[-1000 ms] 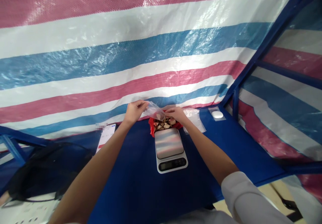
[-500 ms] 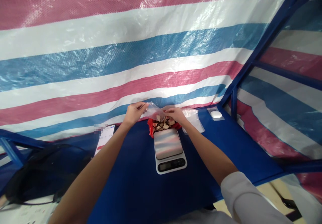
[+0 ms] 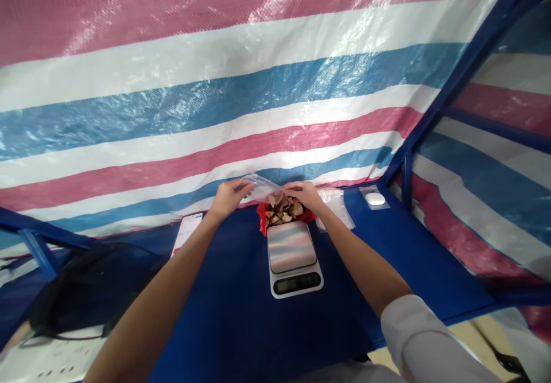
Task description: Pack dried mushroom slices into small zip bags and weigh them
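A clear plastic bag (image 3: 263, 188) is stretched between my two hands, above and behind a heap of dried brown slices (image 3: 282, 209). My left hand (image 3: 230, 196) pinches the bag's left end with closed fingers. At its other end my right hand (image 3: 303, 192) pinches the film, close over the heap. The slices lie in a red bag (image 3: 262, 217) whose edges show on both sides. Just in front of them sits a white kitchen scale (image 3: 296, 259) with a bare, shiny metal plate and a dark display.
More clear plastic bags (image 3: 338, 208) lie right of the heap. A small white object (image 3: 374, 199) rests on a clear bag farther right. By my left forearm is a phone (image 3: 186, 233). A black bag (image 3: 92, 285) and a white power strip (image 3: 55, 357) are at the left.
The clear bag is now pulled flatter and higher, showing more of the slices. My hands keep their hold, and the whole view has shifted slightly.
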{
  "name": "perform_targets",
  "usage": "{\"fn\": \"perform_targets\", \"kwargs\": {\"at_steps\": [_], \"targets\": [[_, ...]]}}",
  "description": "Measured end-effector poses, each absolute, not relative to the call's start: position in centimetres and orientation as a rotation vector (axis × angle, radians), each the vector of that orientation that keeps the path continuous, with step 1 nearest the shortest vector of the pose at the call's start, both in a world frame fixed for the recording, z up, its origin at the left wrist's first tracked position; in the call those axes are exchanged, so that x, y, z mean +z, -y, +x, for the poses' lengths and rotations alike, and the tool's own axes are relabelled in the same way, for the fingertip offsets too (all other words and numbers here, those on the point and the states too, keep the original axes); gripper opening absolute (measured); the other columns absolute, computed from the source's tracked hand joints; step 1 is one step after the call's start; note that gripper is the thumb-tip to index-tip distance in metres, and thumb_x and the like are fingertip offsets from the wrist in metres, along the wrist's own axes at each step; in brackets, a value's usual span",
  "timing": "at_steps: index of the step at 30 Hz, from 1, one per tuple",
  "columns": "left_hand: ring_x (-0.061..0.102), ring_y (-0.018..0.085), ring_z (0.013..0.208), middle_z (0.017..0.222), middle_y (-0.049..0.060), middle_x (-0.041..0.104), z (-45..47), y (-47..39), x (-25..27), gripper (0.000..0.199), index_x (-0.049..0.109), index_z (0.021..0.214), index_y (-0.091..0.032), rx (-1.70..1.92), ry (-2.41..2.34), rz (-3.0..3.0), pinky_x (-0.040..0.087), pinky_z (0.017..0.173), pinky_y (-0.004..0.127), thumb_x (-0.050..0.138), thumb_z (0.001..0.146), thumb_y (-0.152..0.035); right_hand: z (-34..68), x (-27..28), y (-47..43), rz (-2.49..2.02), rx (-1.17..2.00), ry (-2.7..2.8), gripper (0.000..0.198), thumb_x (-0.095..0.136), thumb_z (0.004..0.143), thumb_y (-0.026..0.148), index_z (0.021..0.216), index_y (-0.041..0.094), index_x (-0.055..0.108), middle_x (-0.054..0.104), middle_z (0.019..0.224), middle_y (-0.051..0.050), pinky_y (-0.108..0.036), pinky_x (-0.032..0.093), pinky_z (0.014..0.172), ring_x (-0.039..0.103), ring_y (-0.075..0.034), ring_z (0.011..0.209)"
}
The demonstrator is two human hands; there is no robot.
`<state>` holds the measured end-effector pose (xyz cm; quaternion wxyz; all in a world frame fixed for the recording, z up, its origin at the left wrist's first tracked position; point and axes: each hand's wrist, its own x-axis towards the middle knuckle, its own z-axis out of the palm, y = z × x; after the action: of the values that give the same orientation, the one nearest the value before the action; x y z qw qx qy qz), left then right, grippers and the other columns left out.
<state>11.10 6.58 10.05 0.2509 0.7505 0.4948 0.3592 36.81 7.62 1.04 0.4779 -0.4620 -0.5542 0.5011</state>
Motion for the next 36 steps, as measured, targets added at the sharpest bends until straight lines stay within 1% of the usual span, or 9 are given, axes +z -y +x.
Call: {"fn": "perform_targets", "kwargs": {"at_steps": [4, 12, 17, 21, 24, 29, 31, 36], "targets": [[0.069, 0.02, 0.07, 0.079, 0.005, 0.077, 11.7, -6.3, 10.4, 0.039, 0.075, 0.082, -0.021, 0.958, -1.324, 2.07, 0.057, 0.071, 0.031, 0.067, 0.081, -0.059, 36.6, 1.0, -7.8, -1.107, 1.19, 1.407, 0.023, 0.077, 0.074, 0.039, 0.089, 0.022, 0.079, 0.077, 0.087, -0.002, -0.027, 0.057, 0.066, 0.068, -0.017, 0.073], [0.069, 0.02, 0.068, 0.079, 0.006, 0.076, 11.6, -6.3, 10.5, 0.038, 0.074, 0.079, -0.02, 0.972, -1.314, 1.985, 0.058, 0.07, 0.031, 0.067, 0.081, -0.057, 37.2, 1.5, -7.4, -1.114, 1.216, 1.354, 0.026, 0.077, 0.071, 0.039, 0.09, 0.021, 0.079, 0.076, 0.084, -0.002, -0.027, 0.054, 0.064, 0.064, -0.015, 0.066], [0.069, 0.02, 0.071, 0.083, 0.006, 0.077, 12.2, -6.4, 10.0, 0.042, 0.076, 0.083, -0.019, 0.977, -1.257, 2.007, 0.057, 0.071, 0.031, 0.068, 0.081, -0.06, 36.8, 1.6, -7.3, -1.042, 1.172, 1.482, 0.026, 0.075, 0.074, 0.04, 0.09, 0.02, 0.079, 0.077, 0.09, -0.004, -0.027, 0.054, 0.067, 0.067, -0.017, 0.074], [0.068, 0.018, 0.068, 0.079, 0.006, 0.075, 11.9, -6.7, 10.0, 0.044, 0.074, 0.078, -0.018, 1.038, -1.268, 1.913, 0.058, 0.069, 0.031, 0.07, 0.079, -0.062, 37.1, 1.2, -7.6, -1.075, 1.149, 1.453, 0.025, 0.074, 0.074, 0.04, 0.089, 0.02, 0.079, 0.076, 0.084, -0.004, -0.028, 0.055, 0.065, 0.067, -0.017, 0.071], [0.067, 0.018, 0.067, 0.074, 0.006, 0.073, 11.7, -6.7, 10.2, 0.047, 0.073, 0.075, -0.017, 1.093, -1.282, 1.864, 0.059, 0.069, 0.031, 0.07, 0.078, -0.063, 37.2, 1.2, -7.7, -1.094, 1.151, 1.395, 0.024, 0.077, 0.071, 0.038, 0.087, 0.02, 0.078, 0.077, 0.084, -0.003, -0.029, 0.056, 0.066, 0.069, -0.018, 0.073], [0.067, 0.019, 0.068, 0.073, 0.005, 0.073, 12.2, -6.5, 10.3, 0.048, 0.073, 0.075, -0.017, 1.131, -1.275, 1.84, 0.059, 0.071, 0.033, 0.071, 0.076, -0.065, 36.9, 1.5, -7.7, -1.088, 1.238, 1.295, 0.022, 0.079, 0.07, 0.036, 0.086, 0.021, 0.078, 0.076, 0.081, -0.002, -0.028, 0.058, 0.062, 0.068, -0.017, 0.067], [0.067, 0.02, 0.069, 0.073, 0.005, 0.073, 12.5, -6.5, 10.3, 0.048, 0.073, 0.076, -0.017, 1.144, -1.277, 1.825, 0.059, 0.071, 0.033, 0.072, 0.076, -0.065, 36.7, 1.6, -7.8, -1.069, 1.26, 1.258, 0.022, 0.08, 0.071, 0.036, 0.087, 0.021, 0.077, 0.076, 0.082, -0.002, -0.029, 0.06, 0.063, 0.07, -0.018, 0.069], [0.065, 0.019, 0.068, 0.072, 0.004, 0.073, 12.5, -6.7, 10.1, 0.047, 0.073, 0.078, -0.017, 1.203, -1.289, 1.832, 0.057, 0.071, 0.032, 0.07, 0.076, -0.065, 36.6, 1.4, -8.1, -1.084, 1.181, 1.246, 0.023, 0.079, 0.073, 0.037, 0.088, 0.021, 0.077, 0.077, 0.088, -0.003, -0.029, 0.061, 0.066, 0.072, -0.019, 0.076]]}}
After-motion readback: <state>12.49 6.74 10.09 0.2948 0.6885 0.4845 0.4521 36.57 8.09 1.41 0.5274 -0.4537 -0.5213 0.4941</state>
